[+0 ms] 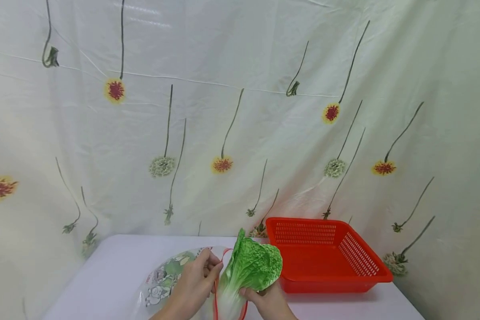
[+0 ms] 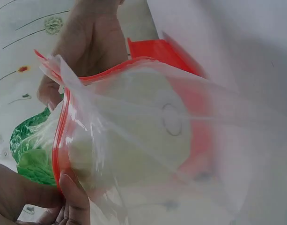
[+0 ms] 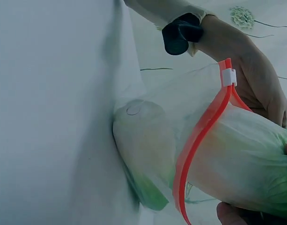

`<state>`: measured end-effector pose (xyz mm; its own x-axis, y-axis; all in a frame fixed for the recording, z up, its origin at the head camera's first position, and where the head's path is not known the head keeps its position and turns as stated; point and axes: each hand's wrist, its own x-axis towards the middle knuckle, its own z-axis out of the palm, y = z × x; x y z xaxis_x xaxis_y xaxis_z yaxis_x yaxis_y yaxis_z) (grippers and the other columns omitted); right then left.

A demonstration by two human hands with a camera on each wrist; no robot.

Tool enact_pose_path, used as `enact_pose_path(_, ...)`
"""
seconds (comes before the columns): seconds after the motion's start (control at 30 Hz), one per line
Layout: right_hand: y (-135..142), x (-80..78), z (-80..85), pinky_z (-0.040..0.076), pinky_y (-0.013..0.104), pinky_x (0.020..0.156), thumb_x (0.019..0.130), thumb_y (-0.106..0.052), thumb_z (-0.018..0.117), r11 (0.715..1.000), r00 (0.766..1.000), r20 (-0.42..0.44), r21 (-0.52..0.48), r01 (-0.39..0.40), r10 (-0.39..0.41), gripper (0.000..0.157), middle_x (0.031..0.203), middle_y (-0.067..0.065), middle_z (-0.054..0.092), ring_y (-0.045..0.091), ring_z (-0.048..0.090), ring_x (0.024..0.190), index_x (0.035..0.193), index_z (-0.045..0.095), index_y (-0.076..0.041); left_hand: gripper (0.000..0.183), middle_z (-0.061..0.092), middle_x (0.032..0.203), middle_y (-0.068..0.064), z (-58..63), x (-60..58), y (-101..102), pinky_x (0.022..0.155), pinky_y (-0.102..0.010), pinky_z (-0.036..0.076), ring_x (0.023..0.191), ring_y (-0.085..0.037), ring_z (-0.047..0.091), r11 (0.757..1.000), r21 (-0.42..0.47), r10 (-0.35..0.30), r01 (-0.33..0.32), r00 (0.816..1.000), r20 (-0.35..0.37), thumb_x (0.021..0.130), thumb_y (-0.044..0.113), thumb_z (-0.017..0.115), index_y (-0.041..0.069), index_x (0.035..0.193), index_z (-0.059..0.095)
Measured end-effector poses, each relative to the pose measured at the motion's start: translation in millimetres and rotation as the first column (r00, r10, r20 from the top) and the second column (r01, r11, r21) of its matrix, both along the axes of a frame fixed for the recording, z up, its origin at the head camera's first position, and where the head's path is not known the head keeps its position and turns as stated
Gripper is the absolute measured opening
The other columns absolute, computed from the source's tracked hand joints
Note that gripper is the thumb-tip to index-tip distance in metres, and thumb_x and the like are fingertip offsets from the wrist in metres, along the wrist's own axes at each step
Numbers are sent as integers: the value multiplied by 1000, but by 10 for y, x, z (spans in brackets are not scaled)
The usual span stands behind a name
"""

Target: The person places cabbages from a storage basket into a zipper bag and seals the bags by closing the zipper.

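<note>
Two hands work close together but not touching over the white desk (image 1: 100, 266): the left hand (image 1: 196, 281) pinches the red rim (image 2: 59, 136) of a clear bag (image 2: 134, 154), while the right hand (image 1: 270, 303) grips the leafy cabbage (image 1: 240, 278), its thumb laid across the pale stem. The cabbage stands slightly tilted, leaves up and outside, its stem end through the mouth of the bag. The likeliest trouble, I would judge, is the frilly leaves: they spread wider than the stalk and could catch on the rim, fold back or tear if pushed down hard. The left hand has only the edge of thin, slick film, so a sharp shove might pull the rim from those fingers and let the mouth collapse against the stalk. A white slider (image 3: 229, 77) sits at one end of the rim and could snag a leaf or pinch the mouth narrower. If the right hand's hold loosened, the top-heavy cabbage might lean over, perhaps towards the red basket (image 1: 336, 279) just beside it. Strain on the film could also split it; whether it is already stretched, I cannot tell.
</note>
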<state>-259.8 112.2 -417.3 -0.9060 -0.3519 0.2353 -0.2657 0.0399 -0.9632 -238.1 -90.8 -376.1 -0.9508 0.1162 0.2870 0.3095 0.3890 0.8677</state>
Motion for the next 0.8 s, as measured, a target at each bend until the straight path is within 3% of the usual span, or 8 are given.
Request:
enact_pose_path(0.07,-10,12,-16,50,25,92,86,-16,70,998,998,29,16,-62,62,78,137,20,44,19,53,118,144,21,0,7,60,77,-1,-5,2,-8,48,-28,49,52,-12,56,1000,-11,-10,10,1000,-9,98,15,56,9,97,53)
enact_pose_path(0.17,-23,24,-20,47,30,96,90,-27,68,990,995,50,111,-92,87,77,140,15,43,21,50,122,147,21,-5,5,60,78,-1,-9,4,-16,49,-28,49,53,-12,56,1000,-12,-16,16,1000,-7,98,13,55,8,97,53)
enact_pose_path(0.3,-40,8,-57,40,26,102,95,-35,59,954,980,25,227,-198,197,69,148,4,39,14,44,130,151,21,-18,6,60,79,-1,-13,12,-10,52,-27,49,59,-10,57,1000,-16,-23,23,1000,-4,98,14,55,9,97,53)
enact_pose_path(0.47,-67,-53,-172,25,13,109,99,-26,52,880,904,-2,233,-415,427,67,159,-5,23,2,25,142,155,14,-23,4,58,77,3,-36,37,15,54,-23,44,62,-4,52,997,-75,-20,14,997,-76,98,12,55,10,95,52)
enact_pose_path(0.7,-116,-103,-237,25,9,106,99,-26,49,829,859,84,228,-510,506,68,160,1,20,-4,24,138,155,13,-13,6,55,75,4,-43,55,26,54,-21,43,60,-1,48,994,-107,11,-27,990,-141,97,10,56,11,93,52)
enact_pose_path(0.8,-143,-104,-226,26,10,106,99,-26,50,829,867,99,256,-497,489,66,159,3,22,-5,26,136,154,16,-11,5,55,74,5,-46,64,20,54,-20,43,60,0,48,993,-116,15,-33,988,-154,97,10,56,11,93,52)
